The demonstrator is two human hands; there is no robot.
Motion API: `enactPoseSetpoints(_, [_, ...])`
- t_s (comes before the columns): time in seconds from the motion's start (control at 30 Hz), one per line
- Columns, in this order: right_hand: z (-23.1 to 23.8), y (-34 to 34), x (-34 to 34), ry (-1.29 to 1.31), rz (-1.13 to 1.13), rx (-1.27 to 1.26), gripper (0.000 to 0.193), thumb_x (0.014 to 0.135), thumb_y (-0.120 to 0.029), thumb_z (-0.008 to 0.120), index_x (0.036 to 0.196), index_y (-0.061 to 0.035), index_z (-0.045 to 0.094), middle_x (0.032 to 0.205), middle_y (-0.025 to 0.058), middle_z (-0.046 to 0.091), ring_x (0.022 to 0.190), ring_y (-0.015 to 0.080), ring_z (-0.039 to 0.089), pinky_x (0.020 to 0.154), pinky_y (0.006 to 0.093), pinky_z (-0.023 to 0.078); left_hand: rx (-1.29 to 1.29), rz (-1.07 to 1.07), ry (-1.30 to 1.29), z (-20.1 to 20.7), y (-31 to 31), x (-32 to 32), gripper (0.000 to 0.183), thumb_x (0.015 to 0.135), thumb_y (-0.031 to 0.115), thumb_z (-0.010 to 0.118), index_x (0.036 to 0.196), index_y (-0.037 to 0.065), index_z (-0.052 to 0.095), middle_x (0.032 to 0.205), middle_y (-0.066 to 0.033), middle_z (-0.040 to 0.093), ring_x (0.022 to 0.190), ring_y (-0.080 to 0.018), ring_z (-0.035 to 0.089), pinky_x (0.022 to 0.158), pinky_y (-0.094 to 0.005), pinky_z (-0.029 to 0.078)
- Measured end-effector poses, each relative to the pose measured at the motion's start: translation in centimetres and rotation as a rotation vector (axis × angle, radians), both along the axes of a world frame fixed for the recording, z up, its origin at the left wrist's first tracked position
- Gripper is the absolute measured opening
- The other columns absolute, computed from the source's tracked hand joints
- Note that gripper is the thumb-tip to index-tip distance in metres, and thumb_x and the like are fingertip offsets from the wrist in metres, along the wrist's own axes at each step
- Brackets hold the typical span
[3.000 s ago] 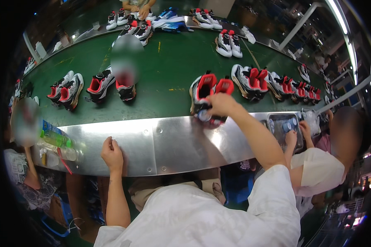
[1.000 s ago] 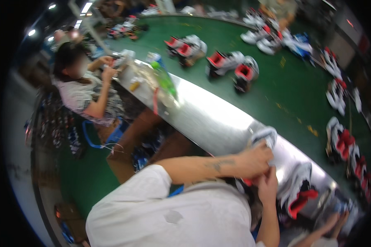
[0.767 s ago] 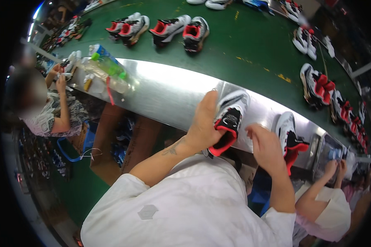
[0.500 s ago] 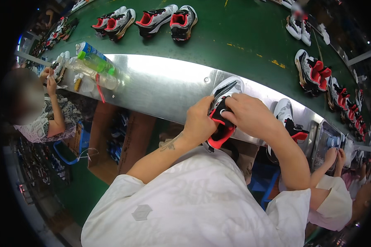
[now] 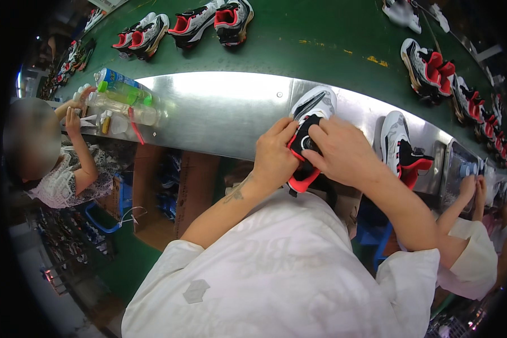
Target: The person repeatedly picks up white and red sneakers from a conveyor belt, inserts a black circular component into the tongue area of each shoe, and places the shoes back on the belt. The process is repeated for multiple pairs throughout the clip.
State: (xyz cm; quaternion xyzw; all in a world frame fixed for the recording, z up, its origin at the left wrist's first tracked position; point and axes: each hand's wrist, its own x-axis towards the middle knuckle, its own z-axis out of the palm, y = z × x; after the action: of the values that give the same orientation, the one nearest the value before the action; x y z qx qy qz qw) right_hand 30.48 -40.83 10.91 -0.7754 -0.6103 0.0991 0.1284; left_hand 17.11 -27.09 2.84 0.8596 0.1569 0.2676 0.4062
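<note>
A white and grey sneaker with black parts and red lining rests toe-away at the metal ledge, its heel toward my body. My left hand is closed round the left side of its collar. On the right, my right hand has its thumb and fingers bent over the black tongue, gripping near a pale ring on it; the fingertips are partly hidden. To the right of my right forearm, a matching sneaker lies on the ledge, apart from my hands.
Beyond the metal ledge runs a green conveyor belt carrying several sneakers. Bottles stand on the ledge at left. Co-workers sit on both sides. A cardboard box stands below the ledge, and a metal tray lies at right.
The whole view has shifted a little. My right fingers have shifted slightly over the tongue, while my left hand keeps its hold on the collar.
</note>
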Motion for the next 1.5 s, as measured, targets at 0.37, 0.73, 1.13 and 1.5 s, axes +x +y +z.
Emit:
enactPoseSetpoints(0.37, [-0.6, -0.9, 1.4, 0.066, 0.059, -0.036, 0.028, 0.097, -0.033, 0.075, 0.102, -0.0056, 0.072, 0.102, 0.0119, 0.07, 0.104, 0.0325, 0.066, 0.089, 0.0459, 0.054, -0.063, -0.042, -0.022, -0.2, -0.2, 0.5, 0.043, 0.078, -0.009, 0.072, 0.122, -0.005, 0.074, 0.127, -0.0193, 0.075, 0.098, -0.039, 0.078, 0.085, -0.0391, 0.062])
enactPoseSetpoints(0.73, [-2.2, -1.1, -0.3, -0.008, -0.155, 0.129, 0.047, 0.103, -0.047, 0.064, 0.086, -0.0042, 0.074, 0.077, 0.0169, 0.073, 0.074, 0.0371, 0.072, 0.068, 0.0491, 0.057, 0.016, -0.072, 0.053, 0.3, -0.6, 0.5, 0.043, 0.078, -0.003, 0.074, 0.121, -0.007, 0.072, 0.125, -0.0225, 0.072, 0.1, -0.0443, 0.074, 0.086, -0.0444, 0.061])
enactPoseSetpoints(1.13, [-2.4, -1.8, 0.3, 0.137, -0.074, 0.303, 0.038, 0.095, -0.038, 0.076, 0.102, -0.0023, 0.069, 0.096, 0.0168, 0.072, 0.094, 0.0362, 0.067, 0.079, 0.0463, 0.056, 0.007, -0.06, 0.008, 0.2, -0.9, 0.7, 0.046, 0.076, -0.003, 0.075, 0.121, -0.007, 0.071, 0.124, -0.0227, 0.071, 0.097, -0.0449, 0.073, 0.084, -0.045, 0.061])
enactPoseSetpoints(1.5, [-2.4, -1.3, 0.0, 0.074, -0.18, 0.0, 0.035, 0.091, -0.036, 0.079, 0.099, -0.0042, 0.067, 0.092, 0.012, 0.069, 0.093, 0.0333, 0.065, 0.08, 0.0431, 0.055, -0.024, -0.061, 0.074, -0.1, -1.1, 0.7, 0.05, 0.073, -0.005, 0.071, 0.123, -0.01, 0.067, 0.125, -0.0248, 0.069, 0.106, -0.0469, 0.069, 0.088, -0.0471, 0.059])
